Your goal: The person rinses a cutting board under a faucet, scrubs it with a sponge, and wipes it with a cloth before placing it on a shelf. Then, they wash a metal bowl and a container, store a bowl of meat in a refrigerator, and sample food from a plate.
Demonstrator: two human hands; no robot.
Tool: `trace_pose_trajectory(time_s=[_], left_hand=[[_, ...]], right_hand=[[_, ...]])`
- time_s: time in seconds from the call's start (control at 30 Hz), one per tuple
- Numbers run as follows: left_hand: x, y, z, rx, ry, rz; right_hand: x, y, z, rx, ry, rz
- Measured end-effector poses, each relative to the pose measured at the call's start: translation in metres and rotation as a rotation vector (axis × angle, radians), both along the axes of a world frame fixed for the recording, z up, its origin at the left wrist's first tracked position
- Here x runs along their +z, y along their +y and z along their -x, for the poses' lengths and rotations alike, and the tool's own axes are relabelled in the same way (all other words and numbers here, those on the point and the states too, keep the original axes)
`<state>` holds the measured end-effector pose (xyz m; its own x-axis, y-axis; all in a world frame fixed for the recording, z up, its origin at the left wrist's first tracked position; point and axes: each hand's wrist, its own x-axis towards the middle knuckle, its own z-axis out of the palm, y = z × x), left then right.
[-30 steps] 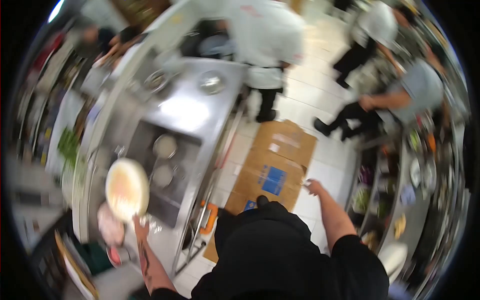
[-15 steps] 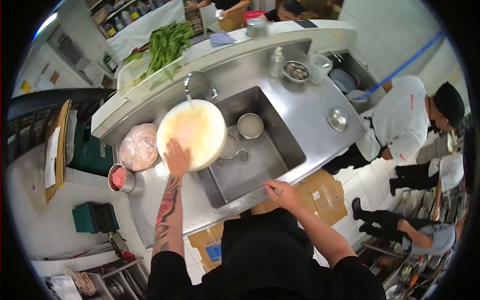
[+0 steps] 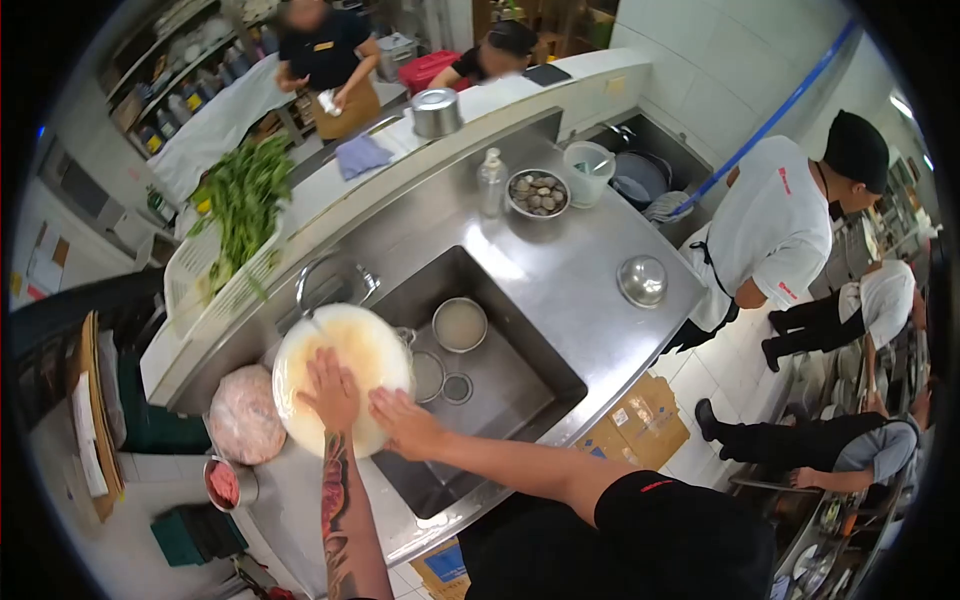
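Observation:
A thick, round white cutting board [image 3: 385, 350] with yellowish stains lies wet under the faucet [image 3: 335, 285], partly over the left edge of the sink [image 3: 520, 350]. My left hand [image 3: 332, 388] rests flat on its face, fingers spread. At the board's lower right edge is my right hand [image 3: 405, 422], fingers stretched out and touching it, holding nothing visible. In the sink basin stands a metal pot of cloudy liquid [image 3: 460, 325], with a round metal strainer [image 3: 428, 375] between it and the board.
Left of the board lie a bag of pinkish meat [image 3: 245, 415] and a metal container of red meat [image 3: 222, 484]. A basket of greens [image 3: 190, 280] sits on the ledge. Shellfish fill a bowl [image 3: 538, 193]. A co-worker in white [image 3: 765, 210] stands at right.
My right hand has moved from the sink's front edge to the board's edge. The left hand stays on the board, shifted toward its middle. The view has turned and shifted.

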<state>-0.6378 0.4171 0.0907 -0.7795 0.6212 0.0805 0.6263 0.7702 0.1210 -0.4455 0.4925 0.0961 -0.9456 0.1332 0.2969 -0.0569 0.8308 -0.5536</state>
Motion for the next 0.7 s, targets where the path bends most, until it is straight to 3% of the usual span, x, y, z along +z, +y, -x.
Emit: trace_pose_trajectory(time_s=[0.07,0.13,0.2,0.23,0.27,0.3,0.33,0.37,0.4,0.43,0.47,0.53,0.57,0.7], left_hand=[[-0.026,0.018,-0.001,0.041,0.105,-0.047],[-0.029,0.027,-0.007,0.073,0.087,0.073],[-0.014,0.009,0.005,-0.008,-0.044,0.176],[0.009,0.012,0.005,0.011,-0.130,0.234],[0.005,0.017,0.009,0.006,-0.131,0.238],[0.001,0.016,0.014,0.055,-0.131,0.177],[-0.003,0.020,0.016,0.106,-0.128,0.112],[-0.011,0.030,0.017,0.170,-0.123,0.069],[-0.011,0.047,0.015,0.166,-0.119,0.073],[-0.008,0.066,0.005,0.304,-0.163,0.075],[-0.005,0.079,-0.002,0.444,-0.209,0.075],[0.012,0.080,-0.005,0.378,-0.250,0.129],[0.017,0.078,-0.004,0.309,-0.287,0.179],[0.016,0.062,0.006,0.251,-0.322,0.129]], right_hand=[[-0.014,0.014,0.003,0.066,0.045,0.074],[-0.017,0.053,0.003,0.147,0.093,0.137],[0.007,0.114,0.000,0.172,-0.299,0.671],[0.034,0.155,-0.021,-0.002,0.000,0.533],[0.028,0.201,-0.029,-0.102,0.125,0.559],[0.090,0.260,-0.049,-0.232,0.059,0.517],[0.076,0.310,-0.052,-0.448,0.165,0.526],[0.046,0.379,-0.049,-0.689,0.265,0.699],[0.075,0.444,-0.065,-0.749,0.377,0.237],[0.077,0.502,-0.073,-0.914,0.364,0.152],[0.091,0.548,-0.075,-1.102,0.124,-0.081],[0.067,0.625,-0.074,-1.081,-0.146,-0.184],[0.053,0.644,-0.069,-1.074,-0.149,-0.181],[0.026,0.678,-0.054,-0.930,-0.434,-0.257]])
